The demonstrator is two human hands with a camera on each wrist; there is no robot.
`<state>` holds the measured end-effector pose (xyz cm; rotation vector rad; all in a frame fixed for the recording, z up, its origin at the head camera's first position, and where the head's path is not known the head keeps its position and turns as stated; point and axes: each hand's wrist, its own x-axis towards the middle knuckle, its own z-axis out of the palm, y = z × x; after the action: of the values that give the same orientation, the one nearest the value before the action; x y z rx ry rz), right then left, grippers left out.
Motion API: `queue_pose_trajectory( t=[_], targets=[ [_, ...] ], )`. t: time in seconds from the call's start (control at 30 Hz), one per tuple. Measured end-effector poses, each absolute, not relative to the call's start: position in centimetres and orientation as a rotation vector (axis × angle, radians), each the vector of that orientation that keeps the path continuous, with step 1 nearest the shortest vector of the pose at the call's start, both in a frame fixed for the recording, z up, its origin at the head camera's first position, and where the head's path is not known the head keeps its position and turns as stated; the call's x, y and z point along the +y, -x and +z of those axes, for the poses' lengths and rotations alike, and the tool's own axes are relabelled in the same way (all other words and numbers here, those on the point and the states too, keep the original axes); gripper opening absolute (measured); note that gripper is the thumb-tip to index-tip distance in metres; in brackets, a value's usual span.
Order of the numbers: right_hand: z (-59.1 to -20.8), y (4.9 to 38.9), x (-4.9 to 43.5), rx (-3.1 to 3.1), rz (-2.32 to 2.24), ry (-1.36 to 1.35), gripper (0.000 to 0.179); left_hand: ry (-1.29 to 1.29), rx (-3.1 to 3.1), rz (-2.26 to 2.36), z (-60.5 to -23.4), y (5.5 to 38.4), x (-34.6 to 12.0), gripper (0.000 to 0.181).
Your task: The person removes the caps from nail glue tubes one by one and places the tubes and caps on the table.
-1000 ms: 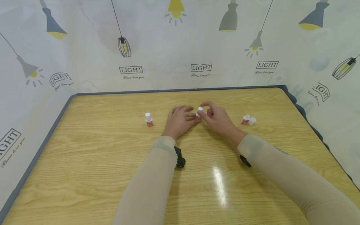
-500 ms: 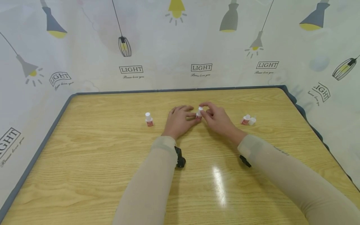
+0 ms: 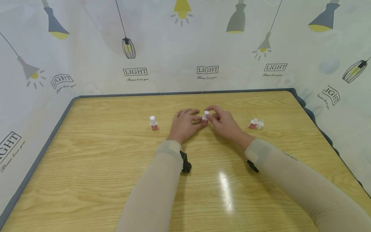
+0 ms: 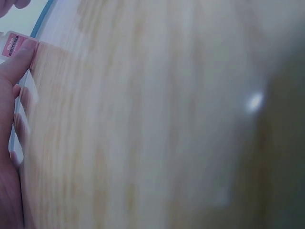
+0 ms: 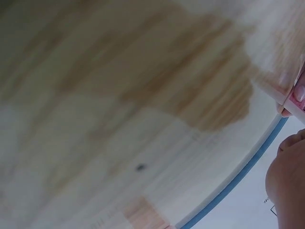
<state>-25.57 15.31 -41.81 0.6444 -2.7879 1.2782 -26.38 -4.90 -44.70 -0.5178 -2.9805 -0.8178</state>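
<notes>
Head view: where's the bottle (image 3: pixel 205 120)?
– Upright, toward the far bench (image 3: pixel 101 161) edge; fingers of the left hand (image 3: pixel 185 125) pinch its body, fingers of the right hand (image 3: pixel 227 124) the cap (image 3: pixel 206 113).
– Handling?
– Probably light, stiff, slick; hold low, cap by its sides.

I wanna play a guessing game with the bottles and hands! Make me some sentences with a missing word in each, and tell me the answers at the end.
1. The left hand holds the middle bottle low down, while the hand at its cap is the ____ one.
2. That cap is coloured ____.
3. Counting the left bottle and right bottle, ____ red-labelled bottles show.
4. The framed word on the wall is ____.

Missing words: right; white; three; LIGHT.
</notes>
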Motion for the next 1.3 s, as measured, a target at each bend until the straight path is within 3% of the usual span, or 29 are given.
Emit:
queue_pose_trajectory(
  t=[1.3],
  targets=[
    [-41.76, 25.69, 15.2, -2.831, 1.136, -0.593, 0.032, 0.519, -2.97, -0.847, -44.73, 26.26, -4.91, 0.046]
  ],
)
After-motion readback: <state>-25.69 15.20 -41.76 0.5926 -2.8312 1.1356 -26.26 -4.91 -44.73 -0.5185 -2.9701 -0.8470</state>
